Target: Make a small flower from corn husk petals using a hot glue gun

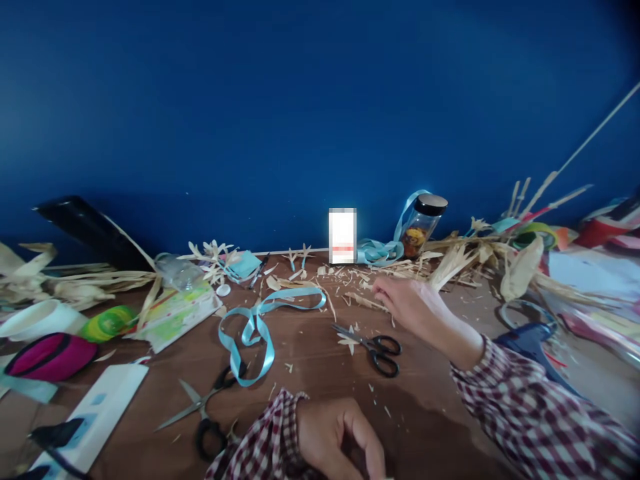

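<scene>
My right hand (pixel 413 307) reaches forward low over the dried husk scraps (pixel 345 277), its fingers bent and pressed together; whatever they pinch is hidden. At the bottom edge my left hand (pixel 340 437) curls inward, with its fingertips cut off by the frame, so its contents do not show. Between the hands lie small black-handled scissors (pixel 377 350) beside a pale husk flower. Larger open scissors (pixel 203 403) rest left of my left hand. A looped light blue ribbon (pixel 255 323) lies farther back on the brown table.
A dark-lidded jar (pixel 425 220) leans near a blue wall. Husk flowers (pixel 213 257), a clear bottle (pixel 180 272), a green tape roll (pixel 107 325) and a power strip (pixel 100 413) lie left. At right are a blue glue gun (pixel 530 340), dried husks (pixel 457 263) and coloured paper.
</scene>
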A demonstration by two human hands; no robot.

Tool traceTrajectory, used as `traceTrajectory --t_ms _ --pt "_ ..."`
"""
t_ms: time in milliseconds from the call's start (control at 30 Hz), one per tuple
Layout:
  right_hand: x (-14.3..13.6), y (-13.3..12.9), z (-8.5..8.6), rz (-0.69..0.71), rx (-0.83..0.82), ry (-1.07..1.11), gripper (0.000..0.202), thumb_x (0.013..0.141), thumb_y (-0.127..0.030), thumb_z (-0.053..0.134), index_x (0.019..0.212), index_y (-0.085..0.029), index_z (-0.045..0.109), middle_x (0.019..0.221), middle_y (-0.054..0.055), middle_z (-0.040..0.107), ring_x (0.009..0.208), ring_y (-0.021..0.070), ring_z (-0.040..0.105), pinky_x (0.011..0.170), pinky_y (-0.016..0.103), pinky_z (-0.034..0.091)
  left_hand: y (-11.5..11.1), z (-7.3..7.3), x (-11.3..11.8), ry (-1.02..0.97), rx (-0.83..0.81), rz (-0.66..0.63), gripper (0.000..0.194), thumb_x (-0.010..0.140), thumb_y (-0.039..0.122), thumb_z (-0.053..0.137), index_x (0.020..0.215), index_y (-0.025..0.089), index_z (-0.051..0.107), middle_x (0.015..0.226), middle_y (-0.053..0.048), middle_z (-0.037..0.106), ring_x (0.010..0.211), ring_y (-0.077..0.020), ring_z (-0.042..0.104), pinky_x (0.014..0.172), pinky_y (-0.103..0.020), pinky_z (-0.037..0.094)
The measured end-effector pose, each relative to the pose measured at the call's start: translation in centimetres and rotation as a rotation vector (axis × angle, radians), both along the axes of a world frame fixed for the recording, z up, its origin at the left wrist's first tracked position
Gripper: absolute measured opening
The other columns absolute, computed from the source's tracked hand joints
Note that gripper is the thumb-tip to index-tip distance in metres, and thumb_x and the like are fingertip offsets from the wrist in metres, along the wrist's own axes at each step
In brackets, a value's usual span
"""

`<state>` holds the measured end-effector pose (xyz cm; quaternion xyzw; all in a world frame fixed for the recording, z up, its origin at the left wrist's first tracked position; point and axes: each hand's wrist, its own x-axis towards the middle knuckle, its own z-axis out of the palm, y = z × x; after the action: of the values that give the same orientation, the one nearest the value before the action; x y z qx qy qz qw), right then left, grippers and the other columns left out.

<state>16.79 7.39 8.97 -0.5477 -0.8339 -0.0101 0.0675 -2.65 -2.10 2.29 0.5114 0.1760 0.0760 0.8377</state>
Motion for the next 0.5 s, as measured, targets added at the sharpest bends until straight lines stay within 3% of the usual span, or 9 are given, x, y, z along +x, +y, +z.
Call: traceTrajectory --t_ms 167,367,500 --pt "-1.4 1.1 -1.6 0.136 0.000 -0.067 0.015 0.090 -0.025 0.044 0.088 -0.021 0.058 0.076 0.003 0.064 0.068 0.0155 0.060 0.054 0.024 0.032 -0.2 -0.8 0.3 0.046 0.007 -0.108 0.052 0.042 0.062 0.072 0.067 0.017 0.073 0.065 -0.005 0.066 0.064 -0.0195 0.064 0.062 -0.024 0.050" --pt "-3.9 2.7 -4.5 0.321 0.032 -0.185 0.012 0.082 -0.010 0.054 0.087 -0.019 0.061 0.087 0.006 0.063 0.084 0.0188 0.058 0.059 0.024 0.038 -0.2 -1.2 0.2 0.038 0.074 -0.066 0.050 0.047 0.062 0.070 0.071 0.018 0.073 0.065 -0.004 0.067 0.066 -0.0184 0.062 0.066 -0.024 0.050" --pt "-4.3 3.6 -5.1 0.416 0.037 -0.198 0.008 0.081 -0.011 0.056 0.080 -0.016 0.062 0.083 0.008 0.063 0.085 0.0207 0.056 0.062 0.027 0.040 -0.2 -1.0 0.0 0.014 0.087 0.005 0.045 0.048 0.058 0.073 0.071 0.019 0.073 0.067 -0.005 0.068 0.065 -0.0184 0.062 0.066 -0.026 0.050"
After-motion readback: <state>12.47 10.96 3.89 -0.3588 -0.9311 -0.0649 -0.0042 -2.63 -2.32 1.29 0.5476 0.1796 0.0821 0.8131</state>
